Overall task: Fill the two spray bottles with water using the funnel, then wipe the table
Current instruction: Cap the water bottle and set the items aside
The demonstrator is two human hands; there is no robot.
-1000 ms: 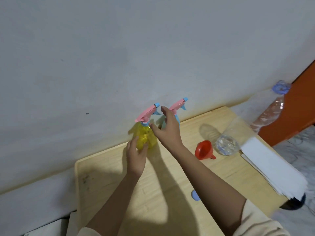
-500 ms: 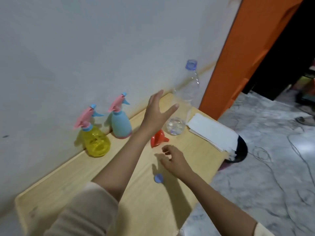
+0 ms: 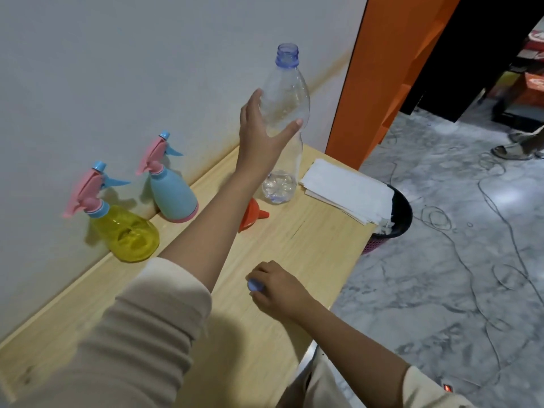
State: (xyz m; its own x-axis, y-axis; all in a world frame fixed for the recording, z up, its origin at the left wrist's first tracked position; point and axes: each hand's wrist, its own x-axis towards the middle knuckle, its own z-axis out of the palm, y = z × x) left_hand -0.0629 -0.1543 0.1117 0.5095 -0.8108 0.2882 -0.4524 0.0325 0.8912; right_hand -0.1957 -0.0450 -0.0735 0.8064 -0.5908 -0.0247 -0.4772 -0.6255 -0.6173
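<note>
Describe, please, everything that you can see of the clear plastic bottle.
The clear plastic bottle stands upright on the wooden table, near its far right end, between the orange funnel and a stack of white napkins. Its threaded mouth and neck ring are bluish and open; the blue cap is in the right hand. It looks almost empty. The left hand wraps its upper body, thumb in front.
</note>
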